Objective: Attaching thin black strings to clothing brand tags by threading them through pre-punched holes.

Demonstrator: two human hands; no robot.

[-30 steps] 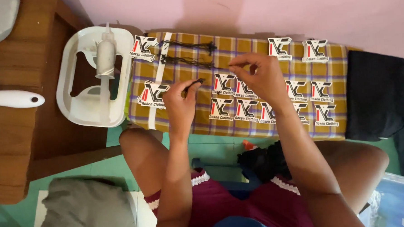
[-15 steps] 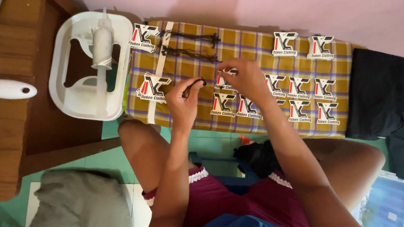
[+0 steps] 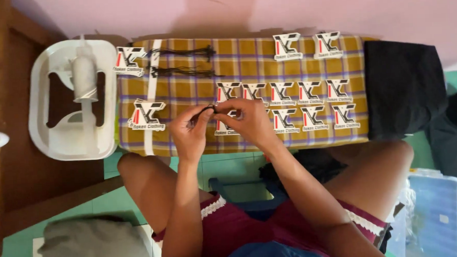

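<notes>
String (image 3: pixel 203 111), thin and black, ran roughly left to right between both hands above the checked yellow cloth (image 3: pixel 246 61). White tray (image 3: pixel 42 100) beside the cloth held a white bottle (image 3: pixel 84 73). Left hand (image 3: pixel 188 131) and right hand (image 3: pixel 248 120) each pinched the string, among die-cut tags (image 3: pixel 309 91)

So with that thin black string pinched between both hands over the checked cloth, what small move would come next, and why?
Probably lowering the black string onto the card tag just under the hands. The left hand and right hand pinch it together right above that tag, and more strings lie bundled at the far edge of the checked cloth.
</notes>
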